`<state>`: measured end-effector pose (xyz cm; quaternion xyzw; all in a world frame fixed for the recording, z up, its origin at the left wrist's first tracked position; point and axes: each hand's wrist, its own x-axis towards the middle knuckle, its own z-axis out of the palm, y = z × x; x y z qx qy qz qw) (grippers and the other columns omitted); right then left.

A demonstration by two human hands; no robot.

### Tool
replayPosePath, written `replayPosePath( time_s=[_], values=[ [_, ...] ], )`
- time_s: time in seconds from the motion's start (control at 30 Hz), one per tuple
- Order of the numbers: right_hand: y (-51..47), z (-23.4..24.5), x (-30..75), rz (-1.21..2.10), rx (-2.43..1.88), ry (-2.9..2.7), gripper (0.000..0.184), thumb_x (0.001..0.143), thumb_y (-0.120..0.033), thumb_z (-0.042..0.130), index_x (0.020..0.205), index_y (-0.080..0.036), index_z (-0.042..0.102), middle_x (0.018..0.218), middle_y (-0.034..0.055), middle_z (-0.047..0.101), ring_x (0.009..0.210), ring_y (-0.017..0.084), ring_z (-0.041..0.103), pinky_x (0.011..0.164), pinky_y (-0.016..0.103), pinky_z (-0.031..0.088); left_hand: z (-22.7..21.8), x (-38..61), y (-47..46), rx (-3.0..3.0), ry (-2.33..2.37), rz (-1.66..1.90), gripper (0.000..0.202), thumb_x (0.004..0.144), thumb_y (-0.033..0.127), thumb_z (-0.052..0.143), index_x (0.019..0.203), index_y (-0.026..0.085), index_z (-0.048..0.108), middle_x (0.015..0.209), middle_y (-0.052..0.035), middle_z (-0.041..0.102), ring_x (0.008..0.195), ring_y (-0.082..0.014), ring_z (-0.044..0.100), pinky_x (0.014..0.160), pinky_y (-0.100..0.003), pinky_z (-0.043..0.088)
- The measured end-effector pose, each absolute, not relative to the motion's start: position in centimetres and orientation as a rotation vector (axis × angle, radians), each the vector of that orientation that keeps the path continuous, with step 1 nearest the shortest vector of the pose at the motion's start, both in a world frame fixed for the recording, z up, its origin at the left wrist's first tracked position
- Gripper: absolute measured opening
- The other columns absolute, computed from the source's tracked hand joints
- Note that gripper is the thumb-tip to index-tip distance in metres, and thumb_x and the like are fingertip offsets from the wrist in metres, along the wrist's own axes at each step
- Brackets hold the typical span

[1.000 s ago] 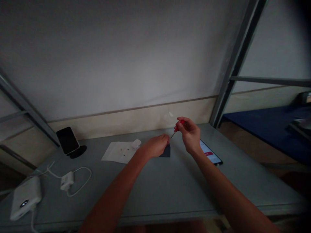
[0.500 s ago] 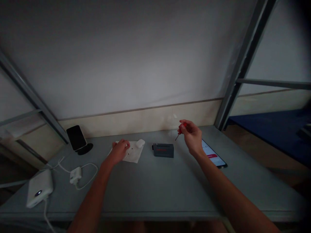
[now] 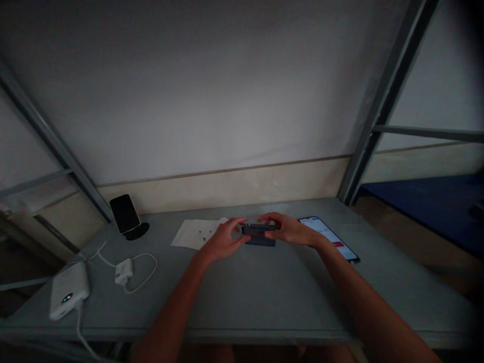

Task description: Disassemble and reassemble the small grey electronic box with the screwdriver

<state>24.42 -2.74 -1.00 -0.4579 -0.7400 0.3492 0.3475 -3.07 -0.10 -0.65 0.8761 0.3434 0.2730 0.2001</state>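
A small dark grey box (image 3: 260, 241) with vent slots along its top edge and red lettering stands at the middle of the desk. My left hand (image 3: 224, 240) grips its left end, thumb in front and fingers behind. At the other end my right hand (image 3: 284, 229) holds the box between thumb and fingers. Parts of the box are covered by both hands. Beside my left hand lies a white paper sheet (image 3: 186, 234) with several tiny dark pieces on it, too small to make out. I cannot see the red-handled screwdriver.
A lit phone (image 3: 327, 236) lies flat right of the box. At the left stand a dark-screened device (image 3: 124, 214) on a round base, a white cable adapter (image 3: 123, 271) and a white power bank (image 3: 70, 291) with cables. Metal posts (image 3: 368, 146) frame the desk (image 3: 260, 297).
My left hand has left the paper and moved right onto the box. My right hand has come down and left onto it; the red-handled screwdriver it held is out of sight.
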Motion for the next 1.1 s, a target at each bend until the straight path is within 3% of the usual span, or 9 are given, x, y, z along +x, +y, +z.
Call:
replayPosePath(
  time_s=[0.17, 0.23, 0.37, 0.53, 0.7, 0.8, 0.9, 1.1],
  values=[
    [-1.4, -2.9, 24.3, 0.657, -1.353, -1.843, 0.043, 0.088, -0.047, 0.062, 0.117, -0.016, 0.068, 0.088, 0.0054, 0.070, 0.073, 0.018, 0.059, 0.069, 0.031, 0.047, -3.1, 1.4, 1.5, 2.272, 1.018, 0.832, 0.041, 0.097, 0.046, 0.052, 0.125, 0.016, 0.059, 0.096, -0.0076, 0.071, 0.084, -0.0201, 0.065, 0.077, -0.031, 0.051],
    [-0.8, -3.9, 24.2, 0.549, -1.455, -1.805, 0.041, 0.091, -0.045, 0.057, 0.119, -0.016, 0.067, 0.085, 0.0055, 0.070, 0.074, 0.019, 0.061, 0.072, 0.033, 0.048, -4.0, 2.0, 1.8, 2.276, 1.095, 0.877, 0.038, 0.100, 0.043, 0.047, 0.123, 0.016, 0.059, 0.100, -0.0095, 0.070, 0.090, -0.0218, 0.066, 0.083, -0.034, 0.051],
    [-0.5, -5.0, 23.7, 0.550, -1.458, -1.839, 0.033, 0.097, -0.039, 0.050, 0.114, -0.018, 0.068, 0.098, 0.0080, 0.073, 0.088, 0.021, 0.066, 0.085, 0.034, 0.049, -5.0, 2.0, 0.7, 2.372, 1.215, 0.993, 0.031, 0.101, 0.038, 0.042, 0.117, 0.017, 0.059, 0.115, -0.0133, 0.065, 0.112, -0.0248, 0.060, 0.101, -0.040, 0.046],
    [-0.9, -5.1, 23.9, 0.442, -1.488, -1.929, 0.028, 0.094, -0.035, 0.055, 0.107, -0.017, 0.072, 0.104, 0.0124, 0.069, 0.100, 0.023, 0.065, 0.098, 0.036, 0.046, -5.4, 2.2, -1.0, 2.294, 1.463, 1.025, 0.042, 0.088, 0.048, 0.064, 0.111, 0.013, 0.060, 0.108, -0.0164, 0.063, 0.106, -0.0297, 0.059, 0.096, -0.046, 0.048],
    [-1.3, -4.5, 24.5, 0.538, -1.539, -1.960, 0.027, 0.091, -0.039, 0.057, 0.098, -0.018, 0.073, 0.088, 0.0079, 0.070, 0.080, 0.021, 0.064, 0.077, 0.032, 0.049, -5.8, 2.8, -0.1, 2.200, 1.515, 0.940, 0.029, 0.091, 0.035, 0.059, 0.105, 0.013, 0.071, 0.103, -0.0154, 0.066, 0.104, -0.0292, 0.059, 0.097, -0.045, 0.045],
    [-2.0, -4.0, 24.0, 0.671, -1.509, -2.007, 0.039, 0.088, -0.044, 0.062, 0.119, -0.021, 0.069, 0.076, 0.0014, 0.066, 0.066, 0.018, 0.059, 0.064, 0.029, 0.044, -6.0, 2.8, 0.4, 2.199, 1.514, 0.911, 0.029, 0.094, 0.025, 0.051, 0.107, 0.014, 0.074, 0.103, -0.0150, 0.067, 0.106, -0.0289, 0.057, 0.100, -0.046, 0.043],
    [-2.6, -3.7, 22.8, 0.739, -1.420, -2.033, 0.055, 0.088, -0.045, 0.062, 0.140, -0.026, 0.055, 0.073, -0.0019, 0.063, 0.064, 0.016, 0.057, 0.062, 0.028, 0.042, -6.1, 2.7, 0.5, 2.209, 1.516, 0.868, 0.029, 0.094, 0.025, 0.049, 0.104, 0.017, 0.075, 0.102, -0.0145, 0.067, 0.106, -0.0296, 0.056, 0.098, -0.046, 0.043],
    [-2.1, -3.9, 21.4, 0.639, -1.504, -2.015, 0.038, 0.089, -0.045, 0.059, 0.119, -0.022, 0.066, 0.082, 0.0031, 0.069, 0.072, 0.019, 0.064, 0.067, 0.030, 0.045, -5.7, 2.7, -0.6, 2.230, 1.400, 1.038, 0.029, 0.099, 0.027, 0.045, 0.117, 0.018, 0.065, 0.112, -0.0125, 0.063, 0.111, -0.0251, 0.055, 0.103, -0.043, 0.040]
  ],
)
